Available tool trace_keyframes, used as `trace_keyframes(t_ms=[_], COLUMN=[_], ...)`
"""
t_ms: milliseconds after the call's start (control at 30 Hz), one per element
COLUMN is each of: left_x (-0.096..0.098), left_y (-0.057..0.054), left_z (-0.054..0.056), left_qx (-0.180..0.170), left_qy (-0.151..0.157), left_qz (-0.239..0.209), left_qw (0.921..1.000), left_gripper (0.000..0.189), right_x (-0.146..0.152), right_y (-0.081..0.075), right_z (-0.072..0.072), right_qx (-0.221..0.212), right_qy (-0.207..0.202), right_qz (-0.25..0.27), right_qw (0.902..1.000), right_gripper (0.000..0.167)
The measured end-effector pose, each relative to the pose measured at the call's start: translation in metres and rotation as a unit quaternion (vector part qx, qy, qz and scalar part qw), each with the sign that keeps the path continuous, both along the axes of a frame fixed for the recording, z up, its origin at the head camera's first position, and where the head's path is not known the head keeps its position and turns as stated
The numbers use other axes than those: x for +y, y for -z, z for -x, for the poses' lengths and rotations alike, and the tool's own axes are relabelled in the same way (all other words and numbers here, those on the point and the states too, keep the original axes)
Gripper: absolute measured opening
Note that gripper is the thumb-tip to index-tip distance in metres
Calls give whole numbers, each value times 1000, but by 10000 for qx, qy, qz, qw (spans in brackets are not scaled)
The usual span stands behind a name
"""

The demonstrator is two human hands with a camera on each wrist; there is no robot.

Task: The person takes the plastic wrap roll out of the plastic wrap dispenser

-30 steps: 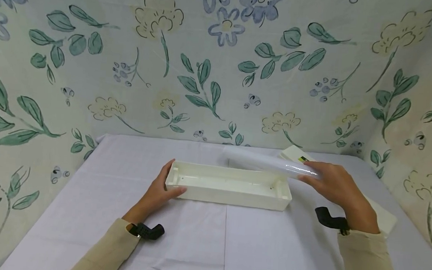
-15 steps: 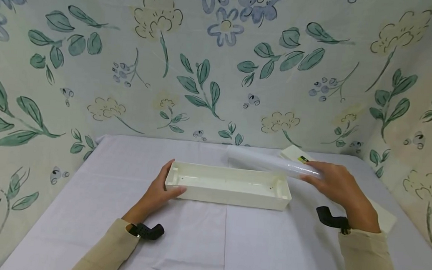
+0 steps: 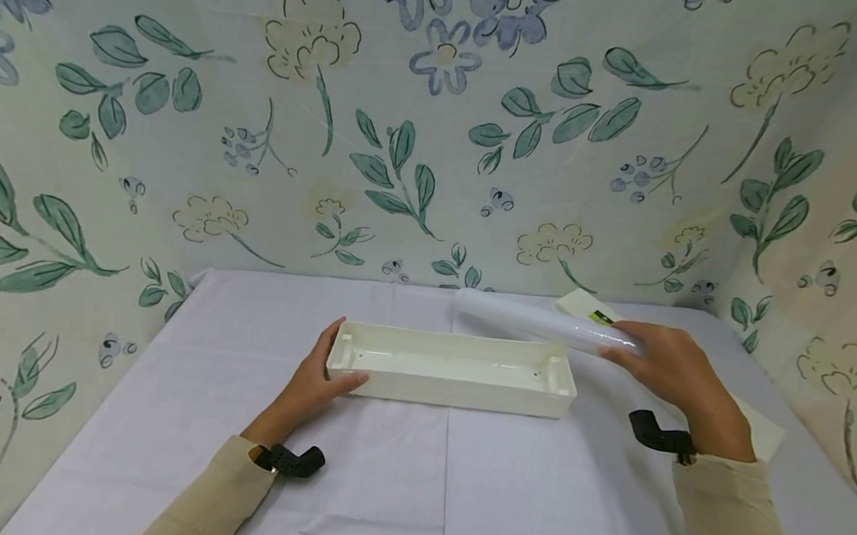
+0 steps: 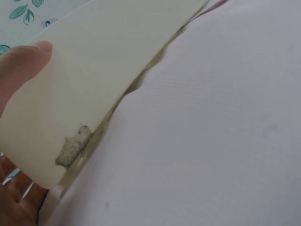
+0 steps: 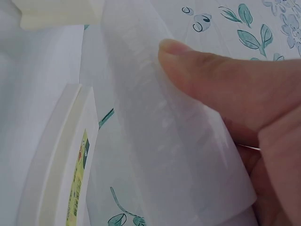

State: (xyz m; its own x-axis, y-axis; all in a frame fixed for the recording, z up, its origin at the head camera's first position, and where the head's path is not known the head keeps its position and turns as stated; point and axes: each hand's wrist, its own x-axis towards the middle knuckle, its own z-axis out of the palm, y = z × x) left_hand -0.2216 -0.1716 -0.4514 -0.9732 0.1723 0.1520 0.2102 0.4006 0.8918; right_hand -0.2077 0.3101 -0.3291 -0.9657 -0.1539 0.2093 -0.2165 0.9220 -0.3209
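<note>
A long white open-topped box (image 3: 457, 392) lies crosswise on the table, its inside bare but for small specks. My left hand (image 3: 316, 386) grips its left end, thumb on the front wall and fingers behind. A grey smudged patch (image 4: 74, 148) marks the wall low down in the left wrist view. In my right hand (image 3: 663, 368) is a roll of clear plastic wrap (image 5: 169, 141), gripped by its right end. The roll (image 3: 529, 318) slants up behind the box's far right rim, its left end pointing toward the back of the table.
A long white lid (image 3: 766, 432) with a yellow-green label lies at the right, partly hidden under my right hand and forearm. The label (image 5: 77, 183) shows in the right wrist view. A white cloth (image 3: 376, 479) covers the table; a floral curtain (image 3: 432, 218) hangs behind it.
My right hand and the wrap roll have shifted slightly to the right. The left hand and the box stay in place.
</note>
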Motion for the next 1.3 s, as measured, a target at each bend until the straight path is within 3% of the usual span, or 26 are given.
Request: trace_keyframes(t_ms=[767,1300], left_x=[0,1], left_y=[2,1], left_z=[0,0], left_qx=[45,59], left_qy=[-24,-37], left_qz=[32,32], left_qw=[10000,10000], left_gripper=[100,100], right_x=[11,17], right_y=[6,7], right_z=[3,3], right_qx=[-74,170], right_qy=[166,110], right_qz=[-28,-83], right_qw=[9998,9998], right_gripper=[64,58])
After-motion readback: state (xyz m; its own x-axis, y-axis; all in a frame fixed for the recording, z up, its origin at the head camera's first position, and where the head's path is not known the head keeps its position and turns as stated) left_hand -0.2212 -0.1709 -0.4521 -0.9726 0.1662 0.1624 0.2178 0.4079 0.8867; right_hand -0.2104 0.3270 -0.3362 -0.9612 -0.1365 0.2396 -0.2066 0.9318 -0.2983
